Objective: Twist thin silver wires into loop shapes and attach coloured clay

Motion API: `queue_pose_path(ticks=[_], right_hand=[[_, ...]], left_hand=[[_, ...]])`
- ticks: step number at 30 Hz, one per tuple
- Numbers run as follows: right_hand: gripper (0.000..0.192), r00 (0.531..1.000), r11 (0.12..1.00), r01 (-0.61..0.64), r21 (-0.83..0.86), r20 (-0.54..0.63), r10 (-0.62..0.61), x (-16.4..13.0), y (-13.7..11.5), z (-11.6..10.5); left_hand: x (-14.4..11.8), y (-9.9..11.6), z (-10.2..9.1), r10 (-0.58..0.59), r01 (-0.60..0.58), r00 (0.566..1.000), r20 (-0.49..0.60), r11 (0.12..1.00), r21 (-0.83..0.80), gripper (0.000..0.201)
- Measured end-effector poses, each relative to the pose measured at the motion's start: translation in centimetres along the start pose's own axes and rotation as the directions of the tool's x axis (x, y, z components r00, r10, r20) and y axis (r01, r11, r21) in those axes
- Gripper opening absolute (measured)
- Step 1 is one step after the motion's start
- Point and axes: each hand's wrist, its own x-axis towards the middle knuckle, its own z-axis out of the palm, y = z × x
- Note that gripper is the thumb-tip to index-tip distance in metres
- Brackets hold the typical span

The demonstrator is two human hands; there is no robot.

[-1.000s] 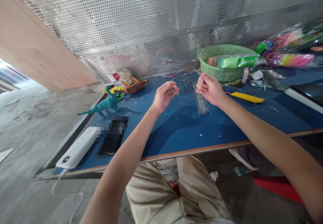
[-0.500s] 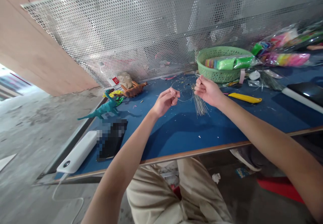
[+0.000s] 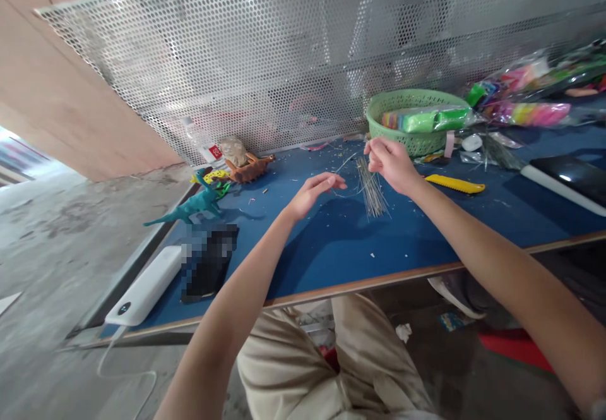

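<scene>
Over the middle of the blue table, my left hand [image 3: 318,195] has its thumb and fingers together on a thin pale wire [image 3: 347,162], which sticks up past the fingertips. A faint curve of wire also shows below those fingers. My right hand [image 3: 392,163] is closed in a pinch just in front of the green basket; thin wire seems to run into it, though the curled fingers hide its end. Between and below the hands lies a loose bundle of thin metal wires [image 3: 373,194]. Right of it is a yellow utility knife [image 3: 457,184].
A green basket [image 3: 374,115] with packets stands behind, by a perforated metal screen [image 3: 265,60]. Toy dinosaurs [image 3: 196,204], a bottle [image 3: 201,139], a phone [image 3: 213,262] and a white power bank [image 3: 146,287] are leftward. Bagged coloured clay [image 3: 530,112] lies right. Someone is behind the screen.
My left hand has shifted slightly right and its fingers have straightened. The wire that looped between both hands now stands as a short slanted length by the left fingertips.
</scene>
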Motion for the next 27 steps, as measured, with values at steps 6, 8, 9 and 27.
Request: queue_pose_path(ticks=[6, 8, 9, 27], right_hand=[[0.027, 0.98, 0.983, 0.046, -0.179, 0.198, -0.01, 0.5, -1.1, 2.7], [0.029, 0.974, 0.997, -0.079, 0.019, 0.216, 0.073, 1.0, -1.2, 3.7], [0.032, 0.962, 0.981, -0.159, 0.108, 0.239, 0.129, 1.3, -1.1, 4.1], [0.024, 0.948, 0.956, -0.23, 0.182, 0.264, 0.178, 0.5, 2.0, 4.1]], left_hand=[[0.0, 1.6, 0.9, 0.016, -0.02, 1.0, -0.019, 0.975, -0.22, 0.039], [0.0, 2.1, 1.2, 0.004, -0.032, 0.996, -0.092, 0.954, -0.298, 0.036], [0.1, 2.3, 1.2, 0.007, -0.055, 0.989, -0.148, 0.944, -0.325, 0.034], [0.5, 1.8, -0.5, -0.093, -0.011, 0.956, -0.277, 0.936, -0.351, 0.05]])
